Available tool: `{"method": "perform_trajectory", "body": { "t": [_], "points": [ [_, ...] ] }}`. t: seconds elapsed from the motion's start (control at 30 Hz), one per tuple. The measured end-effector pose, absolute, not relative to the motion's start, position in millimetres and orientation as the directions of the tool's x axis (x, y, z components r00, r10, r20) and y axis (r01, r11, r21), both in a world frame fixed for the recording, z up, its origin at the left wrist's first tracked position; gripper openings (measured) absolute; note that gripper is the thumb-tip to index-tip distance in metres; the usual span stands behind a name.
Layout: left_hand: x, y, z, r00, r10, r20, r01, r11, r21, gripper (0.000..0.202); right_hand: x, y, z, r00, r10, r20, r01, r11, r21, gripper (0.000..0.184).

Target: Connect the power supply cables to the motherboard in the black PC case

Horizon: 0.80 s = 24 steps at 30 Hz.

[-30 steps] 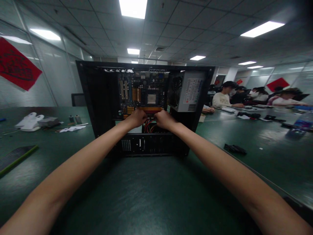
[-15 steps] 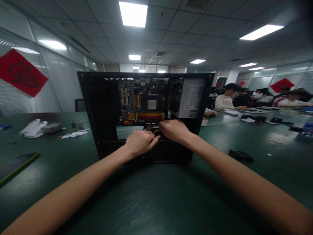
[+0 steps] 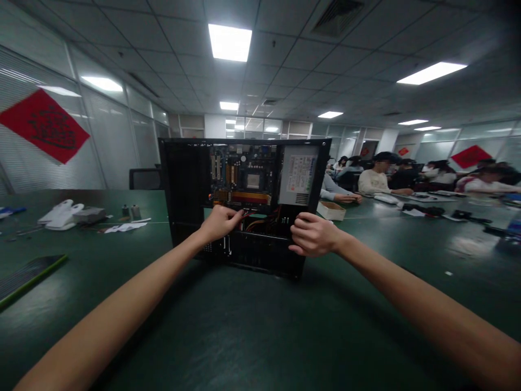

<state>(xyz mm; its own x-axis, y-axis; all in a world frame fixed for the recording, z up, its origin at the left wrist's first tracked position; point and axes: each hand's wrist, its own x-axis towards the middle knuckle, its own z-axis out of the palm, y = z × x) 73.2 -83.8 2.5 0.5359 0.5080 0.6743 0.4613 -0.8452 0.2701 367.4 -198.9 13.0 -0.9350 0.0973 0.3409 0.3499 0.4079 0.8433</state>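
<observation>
A black computer case (image 3: 184, 182) stands upright on the green table, its open side toward me. Inside are a motherboard (image 3: 243, 176) with a bare processor, and a silver power supply (image 3: 297, 176) at upper right. Red, yellow and black cables (image 3: 260, 222) run below the board. My left hand (image 3: 221, 222) reaches into the opening, thumb and fingers pinched on the cables beneath the memory slots. Curled fingers of my right hand (image 3: 312, 234) wrap the case's right edge, below the power supply. The exact cable end in my left hand is hidden.
On the left lie a white plastic bag (image 3: 61, 214), a grey box (image 3: 89, 215), papers (image 3: 124, 225) and a green-edged black panel (image 3: 32, 277). A small open box (image 3: 331, 210) stands behind the case at right. Several people sit farther right around black cables (image 3: 423, 209).
My right hand has left the cables and moved right to the case's edge. The case has turned, its right side now farther left in view. My left hand stays near the cables.
</observation>
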Motion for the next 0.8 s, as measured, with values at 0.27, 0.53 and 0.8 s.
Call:
{"method": "perform_trajectory", "body": {
  "t": [0.27,0.53,0.8],
  "points": [
    [79.8,-64.4,4.3,0.374,0.603,0.705,0.534,-0.762,0.368,0.061,344.6,-185.8,9.5,-0.933,0.069,0.354,0.349,0.417,0.839,0.054],
    [68.4,-28.7,2.4,0.093,0.781,0.618,0.672,-0.507,0.540,0.062,302.0,-179.3,14.2,-0.909,0.355,0.220,0.381,0.490,0.784,0.073],
    [39.2,-10.8,9.8,0.101,0.817,0.568,0.690,-0.469,0.552,0.054,219.8,-188.7,25.8,-0.901,0.420,0.110,0.372,0.617,0.693,0.077]
  ]
}}
